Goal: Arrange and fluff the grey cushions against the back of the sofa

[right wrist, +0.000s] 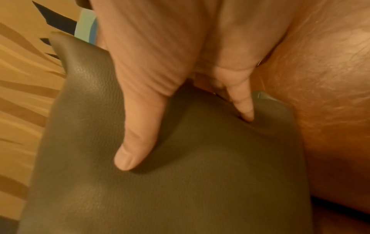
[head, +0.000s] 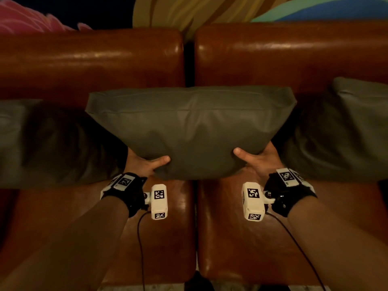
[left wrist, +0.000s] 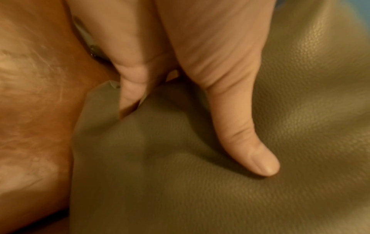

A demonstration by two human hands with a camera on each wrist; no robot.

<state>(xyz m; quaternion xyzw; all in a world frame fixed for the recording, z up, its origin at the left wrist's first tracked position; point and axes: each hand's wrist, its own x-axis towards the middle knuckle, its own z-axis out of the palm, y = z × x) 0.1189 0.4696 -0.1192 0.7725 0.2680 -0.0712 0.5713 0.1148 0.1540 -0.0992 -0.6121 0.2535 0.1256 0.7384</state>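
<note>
1. A lounge or sitting area, dimly lit with warm light; whether it is a home or a public lounge cannot be told.
2. A brown leather sofa [head: 92,66] fills the view, with two glossy back sections and two seat pads split by a dark gap.
3. Grey leather-look cushions [head: 189,127] lie along the sofa back: one in the middle, one at each side.
4. Behind the sofa, a wall mural [head: 210,9] shows broad painted bands of tan, yellow, teal and blue, with a pink shape at far left.
</note>
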